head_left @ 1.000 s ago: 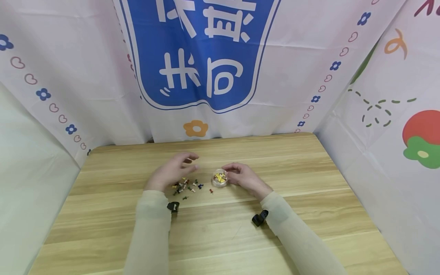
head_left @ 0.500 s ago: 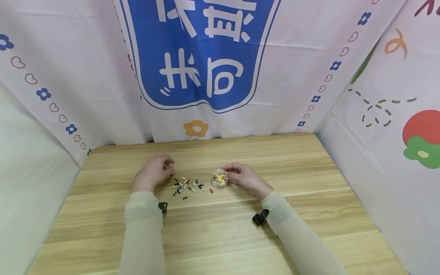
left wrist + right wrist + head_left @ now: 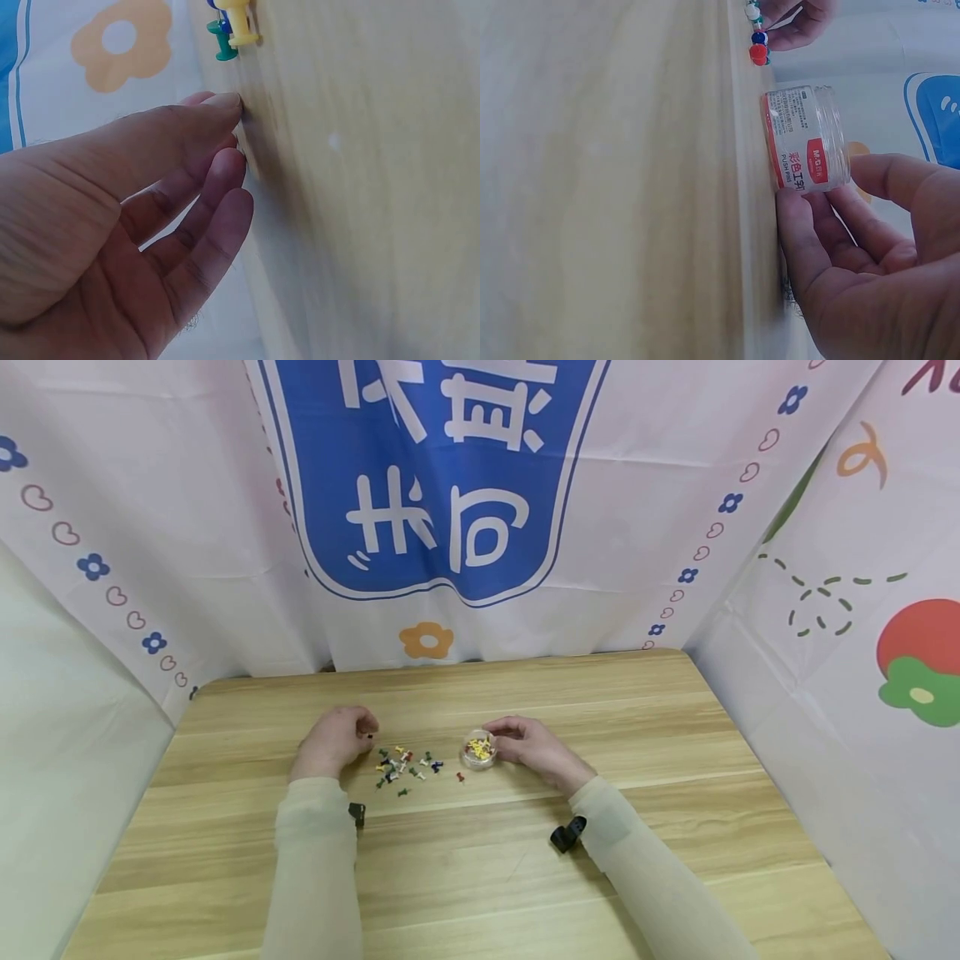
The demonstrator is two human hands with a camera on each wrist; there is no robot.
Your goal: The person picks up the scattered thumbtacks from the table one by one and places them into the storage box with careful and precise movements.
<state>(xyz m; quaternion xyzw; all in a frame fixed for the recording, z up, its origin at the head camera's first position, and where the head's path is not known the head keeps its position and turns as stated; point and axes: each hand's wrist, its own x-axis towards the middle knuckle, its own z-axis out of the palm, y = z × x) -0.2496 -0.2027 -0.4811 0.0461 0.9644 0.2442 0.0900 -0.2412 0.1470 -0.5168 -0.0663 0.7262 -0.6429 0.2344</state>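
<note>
My left hand [image 3: 333,743] is low over the table, just left of a loose pile of push pins [image 3: 397,764]. Thumb and forefinger come together at the tabletop, pinching a small dark push pin [image 3: 370,737]; in the left wrist view the fingertips hide it. A green pin [image 3: 225,41] and a yellow pin [image 3: 240,21] lie just beyond. With thumb and fingers at its side, my right hand [image 3: 536,750] holds a small clear round jar [image 3: 806,139] with a red and white push pin label. The jar stands upright, lidless, with mostly yellow pins [image 3: 480,748] inside.
A red pin [image 3: 461,777] lies alone between pile and jar, and a green pin [image 3: 403,792] lies in front of the pile. The wooden table [image 3: 465,877] meets a printed cloth [image 3: 495,635] along its back edge.
My left hand has moved left from above the pile and come down, its thumb and forefinger closing at the tabletop. The right hand and the jar have stayed in place.
</note>
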